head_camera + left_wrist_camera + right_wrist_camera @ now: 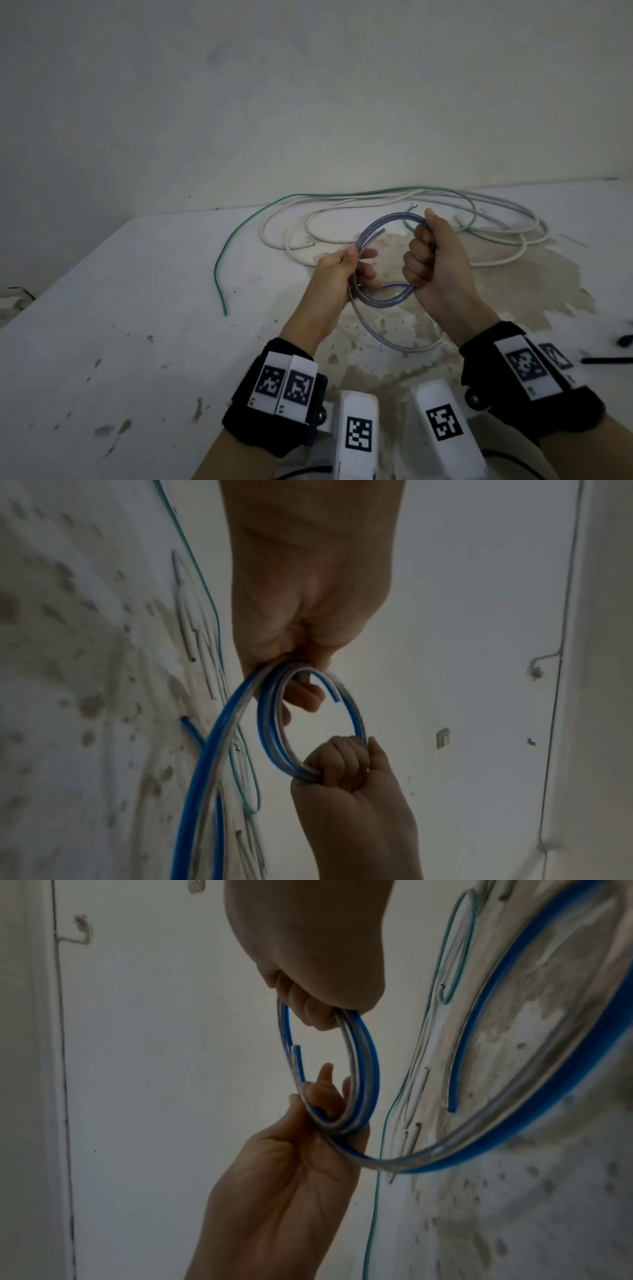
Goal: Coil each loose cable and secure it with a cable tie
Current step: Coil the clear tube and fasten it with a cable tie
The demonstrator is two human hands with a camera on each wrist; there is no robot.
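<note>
Both hands [387, 267] grip the blue-striped cable [376, 233] coil.

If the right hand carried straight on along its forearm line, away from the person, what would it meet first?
Probably the loose white cable lying on the table just beyond the right hand, which grips the blue-and-clear cable; the thin green wire lies close by there too. Depth is unclear from the head view.

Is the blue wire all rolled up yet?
Not fully. The blue wire makes loops between both hands, but a tail hangs loose.
</note>
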